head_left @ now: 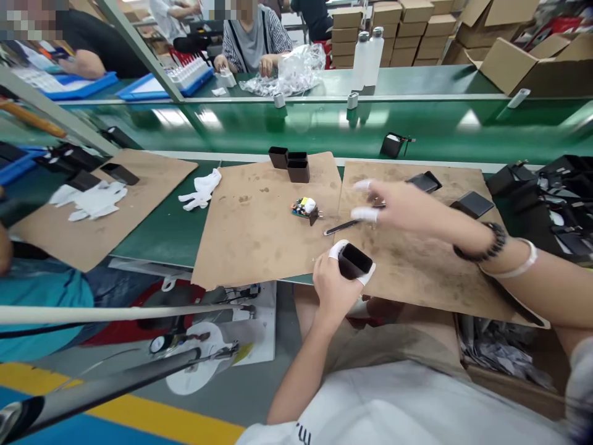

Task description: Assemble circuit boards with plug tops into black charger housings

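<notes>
A: What was held by the left hand (330,287)?

B: A black case (353,267) was firmly grasped by it, the open end turned up, at the front edge of the two cardboard sheets (250,247). White finger covers (365,214) were worn on both hands

A: And was anything gripped by the right hand (403,207)?

B: That could not be told. The hand was blurred, held out above the right-hand sheet with thumb and finger spread apart. A thin dark tool (340,228) was seen just beside the fingertips, but whether it was touched could not be made out. A dark beaded bracelet (496,242) was worn on that wrist

A: What was seen around the hands?

B: A small circuit board (302,208) was laid on the left-hand sheet, beyond the held case, and three open cases (298,172) were grouped upright behind it. Two flat black cases (471,205) were spread on the right-hand sheet. A white glove (201,188) was laid on the green table (160,238), to the left

A: And farther off?

B: Clear plastic wrapping (301,69) was seen before a seated person (252,38), with two white bottles (368,59) stood nearby
</notes>
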### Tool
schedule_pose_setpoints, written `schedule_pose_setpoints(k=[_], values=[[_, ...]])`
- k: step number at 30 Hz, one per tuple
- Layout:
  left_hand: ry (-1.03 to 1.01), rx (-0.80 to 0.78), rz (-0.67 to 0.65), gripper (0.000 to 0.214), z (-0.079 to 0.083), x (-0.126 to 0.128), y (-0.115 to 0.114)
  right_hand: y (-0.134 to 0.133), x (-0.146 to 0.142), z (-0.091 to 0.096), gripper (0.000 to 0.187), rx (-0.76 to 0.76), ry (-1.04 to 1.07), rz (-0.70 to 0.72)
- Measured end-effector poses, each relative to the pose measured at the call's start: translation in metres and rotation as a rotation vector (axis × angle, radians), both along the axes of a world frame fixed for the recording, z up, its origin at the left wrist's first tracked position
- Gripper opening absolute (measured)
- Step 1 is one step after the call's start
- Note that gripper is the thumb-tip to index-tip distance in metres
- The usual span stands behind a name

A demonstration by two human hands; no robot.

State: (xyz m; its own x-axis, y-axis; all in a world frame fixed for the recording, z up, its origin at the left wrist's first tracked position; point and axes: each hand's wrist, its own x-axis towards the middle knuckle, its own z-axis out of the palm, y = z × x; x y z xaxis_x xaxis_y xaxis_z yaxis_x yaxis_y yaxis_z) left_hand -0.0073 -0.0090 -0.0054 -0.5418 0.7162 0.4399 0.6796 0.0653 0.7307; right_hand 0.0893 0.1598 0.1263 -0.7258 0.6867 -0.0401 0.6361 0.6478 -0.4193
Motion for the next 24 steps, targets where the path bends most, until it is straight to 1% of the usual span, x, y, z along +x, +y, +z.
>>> schedule_pose_setpoints(k=[1, 2, 3, 4, 6, 7, 9, 11, 12, 13, 15, 16, 18, 20, 22, 24], values=[[0.024, -0.005, 0.003, 0.061, 0.001, 0.0, 0.0, 0.019, -0.006, -0.001, 0.046, 0.085, -0.038, -0.134], [0.043, -0.018, 0.011, 0.062, 0.002, 0.001, 0.0, 0.037, -0.013, -0.002, 0.042, 0.115, -0.059, -0.206], [0.055, -0.035, 0.027, 0.063, 0.003, 0.001, 0.001, 0.051, -0.019, -0.004, 0.038, 0.118, -0.076, -0.244], [0.061, -0.052, 0.05, 0.063, 0.004, 0.002, 0.001, 0.06, -0.024, -0.007, 0.034, 0.097, -0.085, -0.246], [0.067, -0.078, 0.094, 0.062, 0.006, 0.003, 0.003, 0.068, -0.031, -0.01, 0.028, 0.046, -0.087, -0.193], [0.071, -0.087, 0.107, 0.062, 0.006, 0.004, 0.003, 0.067, -0.032, -0.01, 0.026, 0.019, -0.092, -0.151], [0.084, -0.094, 0.116, 0.061, 0.006, 0.004, 0.003, 0.061, -0.029, -0.006, 0.023, -0.075, -0.104, -0.018], [0.098, -0.098, 0.109, 0.062, 0.006, 0.004, 0.002, 0.053, -0.021, 0.001, 0.02, -0.157, -0.073, 0.102], [0.106, -0.101, 0.106, 0.062, 0.006, 0.004, 0.002, 0.05, -0.016, 0.005, 0.022, -0.167, -0.036, 0.135], [0.114, -0.105, 0.107, 0.062, 0.006, 0.004, 0.002, 0.047, -0.011, 0.008, 0.024, -0.147, 0.004, 0.142], [0.13, -0.107, 0.115, 0.061, 0.006, 0.004, 0.002, 0.04, -0.001, 0.011, 0.028, -0.028, 0.02, 0.083], [0.136, -0.106, 0.118, 0.061, 0.006, 0.003, 0.002, 0.036, 0.002, 0.011, 0.03, 0.041, -0.044, 0.042], [0.141, -0.099, 0.117, 0.061, 0.005, 0.003, 0.002, 0.029, 0.008, 0.005, 0.033, 0.152, -0.25, -0.032], [0.136, -0.093, 0.118, 0.062, 0.005, 0.004, 0.003, 0.025, 0.011, -0.004, 0.036, 0.193, -0.412, -0.07], [0.127, -0.096, 0.13, 0.062, 0.004, 0.004, 0.003, 0.027, 0.011, -0.012, 0.044, 0.179, -0.435, -0.042], [0.118, -0.105, 0.143, 0.062, 0.004, 0.004, 0.004, 0.036, 0.009, -0.016, 0.05, 0.149, -0.404, 0.07]])
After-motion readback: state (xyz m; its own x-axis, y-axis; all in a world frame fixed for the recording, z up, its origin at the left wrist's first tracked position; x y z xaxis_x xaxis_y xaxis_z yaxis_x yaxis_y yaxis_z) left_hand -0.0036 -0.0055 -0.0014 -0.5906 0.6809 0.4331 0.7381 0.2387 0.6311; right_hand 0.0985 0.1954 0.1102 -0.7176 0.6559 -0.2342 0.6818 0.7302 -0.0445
